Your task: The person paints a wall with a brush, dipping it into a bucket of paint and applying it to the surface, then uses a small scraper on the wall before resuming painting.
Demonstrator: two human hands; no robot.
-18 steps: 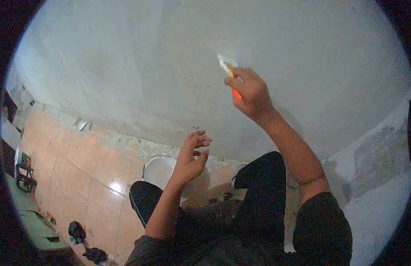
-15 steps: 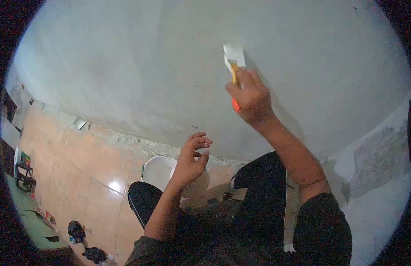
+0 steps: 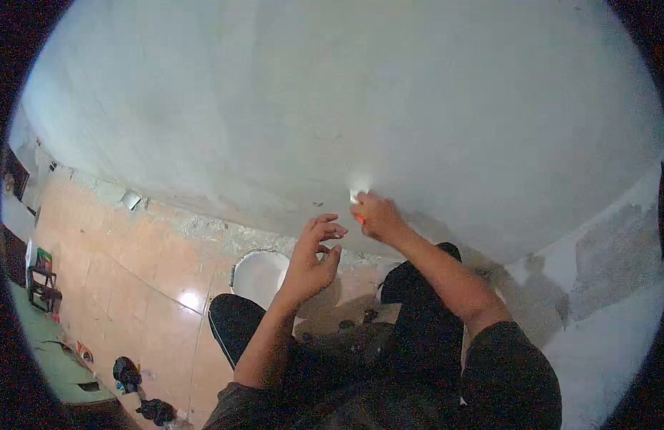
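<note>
Gripping the paintbrush [image 3: 357, 195] low on the wall [image 3: 332, 107] in my right hand [image 3: 378, 217], left hand [image 3: 310, 258] loosely open, I risk drips onto the bucket [image 3: 259, 276] rim.

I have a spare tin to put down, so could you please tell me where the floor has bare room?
The tiled floor lies bare between the rubble strip along the wall and the dark clutter at lower left. It is crowded by the white bucket, where the left hand, the knees and the right hand with its brush meet.
</note>
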